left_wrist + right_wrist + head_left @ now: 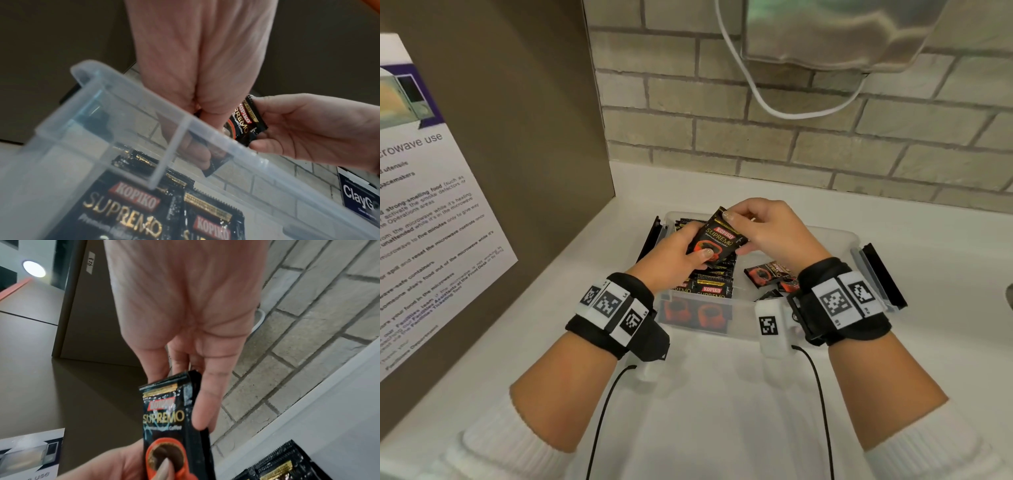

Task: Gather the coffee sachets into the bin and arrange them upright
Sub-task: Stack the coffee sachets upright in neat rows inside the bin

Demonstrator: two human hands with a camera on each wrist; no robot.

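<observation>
Both hands hold one black foil coffee sachet (pixel 717 240), printed with red and gold lettering and an orange cup, above the clear rectangular plastic bin (pixel 743 327). The left hand (pixel 681 255) grips the sachet's lower end, thumb pressed over the printed cup and fingers curled behind it. The right hand (pixel 767 228) pinches the upper end between thumb and fingertips, with the remaining fingers along the sachet's right edge. The sachet is tilted, its top leaning toward the far left of the bin.

The bin stands on the white worktop (pixel 709 394), near its back edge and close to the rear left corner, where a brown side panel (pixel 517 120) meets the grey brick-pattern wall (pixel 808 144). Black hinged latches (pixel 883 274) stand open at the bin's left and right ends.

Inside the bin, a row of matching black sachets (pixel 702 298) stands upright against the near wall at the left end, printed faces toward the person. Further sachets stand behind this row. Several loose sachets (pixel 770 274) lie flat or tilted on the bin floor toward the right end.

A white printed notice on microwave use (pixel 431 212) is fixed to the brown panel. A white cable (pixel 756 92) hangs in a loop against the wall, below a metallic wall-mounted housing (pixel 835 31).

Each wrist carries a black strap with white coded marker blocks.
</observation>
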